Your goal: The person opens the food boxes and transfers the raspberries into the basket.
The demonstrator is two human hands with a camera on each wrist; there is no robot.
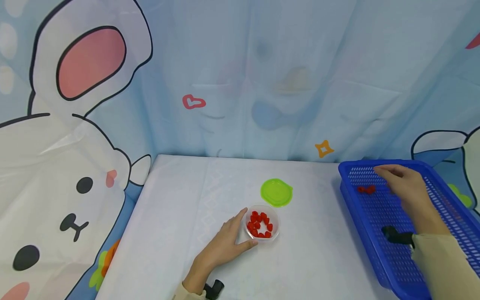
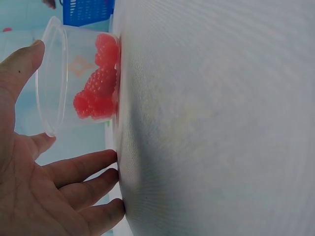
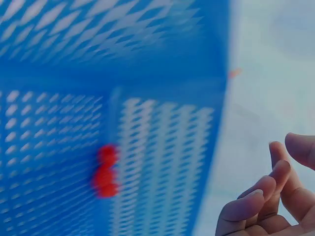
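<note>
Head view: blue basket (image 1: 390,212) cut off lower right, partly hidden under right sleeve (image 1: 446,262). Right wrist view: red berries (image 3: 106,174) blurred, count unclear.

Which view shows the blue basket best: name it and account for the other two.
The head view: it takes in most of the blue basket, despite the right hand above it and the frame's cropping. The left wrist view catches only a small piece; the right wrist view, a close, blurry section.
</note>
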